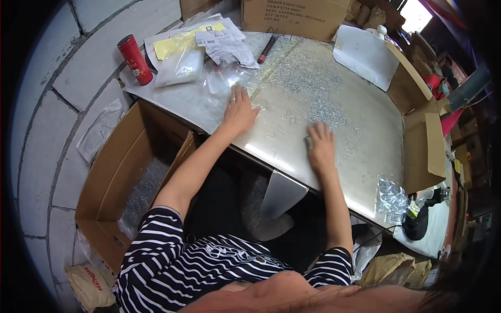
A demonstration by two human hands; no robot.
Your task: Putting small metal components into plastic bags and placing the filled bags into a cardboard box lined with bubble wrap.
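My left hand [241, 112] lies on the table with its fingers stretched out and the thumb apart, at the edge of a heap of clear plastic bags [222, 81]. Slightly blurred, my right hand [321, 147] rests at the near edge of a spread of small thin metal pieces [324, 110], like screws or nails. Its fingers are extended over the tabletop, and a small dark thing shows beside them. More metal pieces [308, 78] are scattered thickly farther back on the metal-topped table [292, 151].
A red canister [134, 60], papers [227, 44] and a dark-handled tool [267, 49] sit toward the back. Cardboard boxes stand behind [292, 18] and at right [417, 151]. An open carton [112, 177] is at lower left. Clear packets [391, 198] lie at the right corner.
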